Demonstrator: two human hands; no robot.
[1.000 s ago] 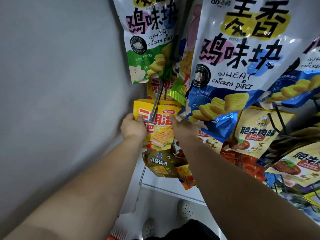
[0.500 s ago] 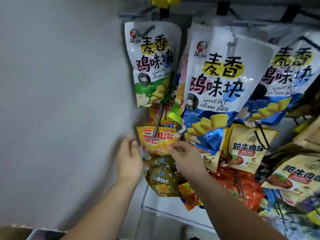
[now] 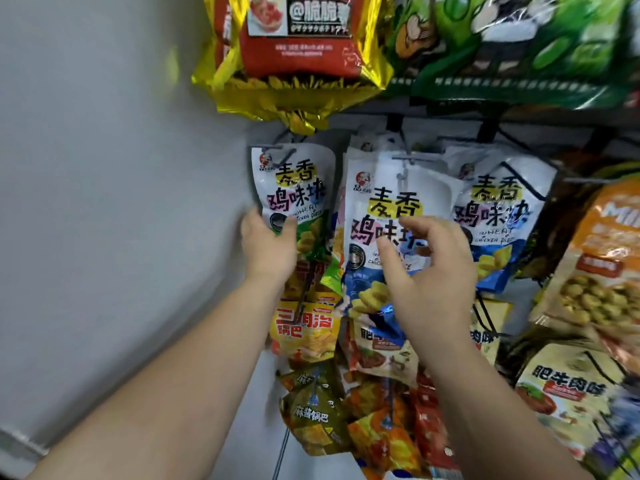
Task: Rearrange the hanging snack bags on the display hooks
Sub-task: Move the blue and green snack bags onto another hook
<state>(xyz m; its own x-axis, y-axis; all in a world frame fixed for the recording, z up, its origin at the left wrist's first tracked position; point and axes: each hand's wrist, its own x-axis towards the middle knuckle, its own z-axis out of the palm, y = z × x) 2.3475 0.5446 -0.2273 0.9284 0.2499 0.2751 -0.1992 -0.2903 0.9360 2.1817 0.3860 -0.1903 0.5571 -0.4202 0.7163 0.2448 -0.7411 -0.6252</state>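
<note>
The left hand (image 3: 268, 251) grips the lower left edge of the green-bottomed chicken-piece bag (image 3: 294, 192) — leftmost on its hook, beside the grey wall (image 3: 104, 202). The right hand (image 3: 429, 271) hovers in front of the blue chicken-piece bag (image 3: 377, 216) just to the right, fingers (image 3: 388, 258) spread and curled — contact unclear.

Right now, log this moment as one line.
left hand: grips green bag | right hand: open, before blue bag | bags hooked
</note>
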